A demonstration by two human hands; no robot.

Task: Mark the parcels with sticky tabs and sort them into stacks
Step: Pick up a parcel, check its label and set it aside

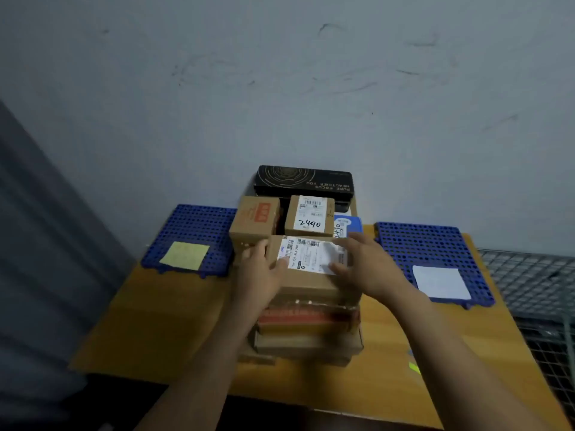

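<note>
Two hands are set on the top parcel (pixel 308 283) of a stack (pixel 308 334) piled at the middle of the counter (pixel 161 321), towards its near edge. The parcel is taken at its two ends, presumably so that it can be lifted level off the pile or steadied while its label (pixel 311 256) is read. The grip of the left hand (pixel 259 272) is closed round the left end, with fingers curled down the side and the thumb laid on top by the label. The grip of the right hand (pixel 367 262) is wide: its fingers are stretched almost straight over the right part of the label, and nothing is enclosed by them. No sticky tab can be made out on this parcel, so marking is judged not yet done.

Close behind the stack, a brown box with orange print (pixel 255 220), a box marked 2490 (pixel 309 217) and a blue and white packet (pixel 347 227) are crowded together, with a black box (pixel 303 180) against the wall (pixel 280 88). The way back is thus blocked, and a lift upward and sideways is judged easiest.

At the far left corner a left mat (pixel 193 225) bears a yellow note (pixel 185 256). At the right edge a right mat (pixel 429 244) bears a white note (pixel 441 283). These are probably meant as the sorting places. Small bright slips (pixel 414 367), blurred, lie near the near right corner beside the right forearm. Wire mesh (pixel 535 281) is seen beyond the right edge.
</note>
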